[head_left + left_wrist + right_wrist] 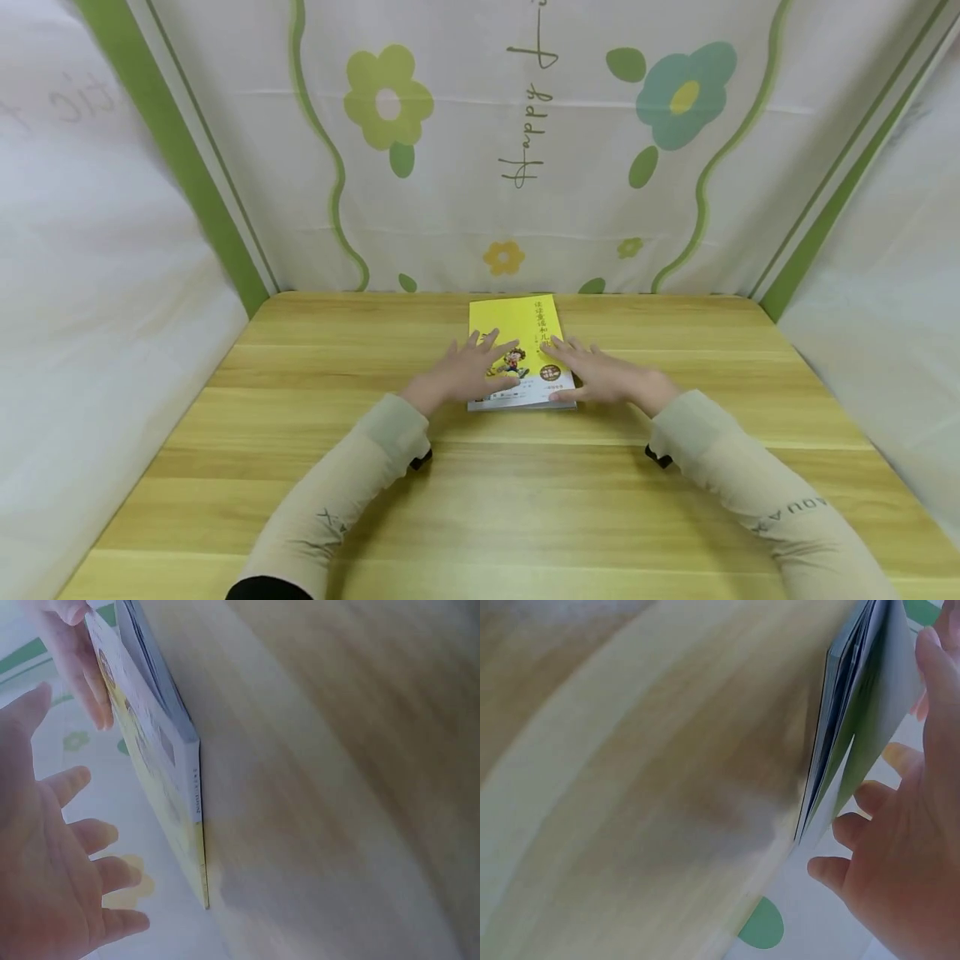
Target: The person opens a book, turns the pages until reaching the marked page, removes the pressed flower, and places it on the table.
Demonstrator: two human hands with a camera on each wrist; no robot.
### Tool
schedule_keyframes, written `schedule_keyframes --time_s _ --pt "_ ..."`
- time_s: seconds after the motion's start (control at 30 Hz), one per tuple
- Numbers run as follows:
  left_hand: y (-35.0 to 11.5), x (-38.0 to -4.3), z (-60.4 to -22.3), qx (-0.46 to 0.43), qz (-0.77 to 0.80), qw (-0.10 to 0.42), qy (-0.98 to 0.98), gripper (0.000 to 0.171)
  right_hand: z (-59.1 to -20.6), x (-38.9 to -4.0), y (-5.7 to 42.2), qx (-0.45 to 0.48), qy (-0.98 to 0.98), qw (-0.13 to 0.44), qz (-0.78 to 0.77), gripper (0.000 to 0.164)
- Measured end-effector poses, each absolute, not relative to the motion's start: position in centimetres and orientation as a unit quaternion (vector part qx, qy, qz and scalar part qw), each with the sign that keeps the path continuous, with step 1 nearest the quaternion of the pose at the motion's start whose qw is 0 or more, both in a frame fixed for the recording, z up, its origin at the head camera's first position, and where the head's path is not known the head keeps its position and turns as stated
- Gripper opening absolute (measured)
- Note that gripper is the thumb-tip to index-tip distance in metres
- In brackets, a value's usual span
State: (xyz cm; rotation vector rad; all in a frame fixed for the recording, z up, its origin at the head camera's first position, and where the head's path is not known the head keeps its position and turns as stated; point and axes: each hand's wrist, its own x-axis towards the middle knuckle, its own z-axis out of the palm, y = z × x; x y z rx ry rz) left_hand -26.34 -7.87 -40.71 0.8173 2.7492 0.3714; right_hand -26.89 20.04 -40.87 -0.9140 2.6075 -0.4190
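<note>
A yellow paperback book [510, 318] with a white lower band and a cartoon child on its cover lies near the table's far edge. My left hand [463, 372] spreads its fingers above the book's left half; in the left wrist view this hand [56, 870] shows a gap to the cover. Over the right edge reaches my right hand [607, 377], fingers extended, fingertips and thumb overlapping the cover. From the right wrist view, the right hand [907, 832] is beside the book's page edges [847, 697], where the cover stands slightly lifted from the pages.
The wooden table [525, 508] stretches toward me and to both sides. A white fabric backdrop [450, 200] with printed flowers rises directly behind it, and white fabric walls [97, 275] stand left and right.
</note>
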Motion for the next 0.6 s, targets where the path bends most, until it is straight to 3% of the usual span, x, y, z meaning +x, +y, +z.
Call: schedule_keyframes --time_s 0.37,0.6 --pt "-7.61 -25.62 -41.34 0.280 0.159 0.195 0.927 0.080 -41.22 -26.44 20.68 -0.329 0.910 0.196 -0.158 0.093" --pt "-7.23 -25.53 -41.14 0.278 0.163 0.205 0.924 0.081 -41.45 -26.38 20.57 -0.333 0.911 0.194 -0.148 0.089"
